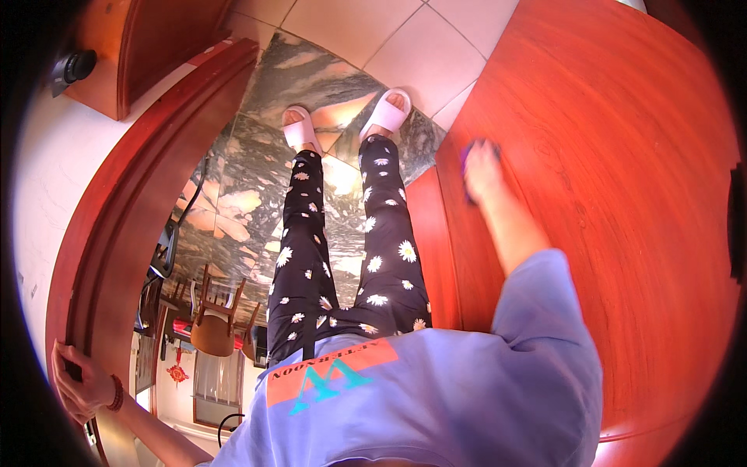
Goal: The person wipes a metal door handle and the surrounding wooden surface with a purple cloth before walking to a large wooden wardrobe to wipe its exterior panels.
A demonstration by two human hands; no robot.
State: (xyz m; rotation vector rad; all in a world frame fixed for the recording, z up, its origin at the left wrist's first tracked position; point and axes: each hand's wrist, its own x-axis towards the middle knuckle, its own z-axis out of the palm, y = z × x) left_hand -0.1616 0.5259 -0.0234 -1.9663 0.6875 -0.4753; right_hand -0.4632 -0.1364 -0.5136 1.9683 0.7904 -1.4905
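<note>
Purple cloth in right grip, door (red)

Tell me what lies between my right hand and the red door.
A purple cloth, it seems: in the head view its edges stick out from under the right hand, against the red door.

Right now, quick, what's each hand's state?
Left hand: touching the door frame; grip can't be told.
Right hand: holding a purple cloth against the red panel.

We wear a short-sleeved periwinkle-blue shirt with an orange printed panel, black daisy-patterned trousers, pale pink open-toed slides and a dark red beaded bracelet.
</note>
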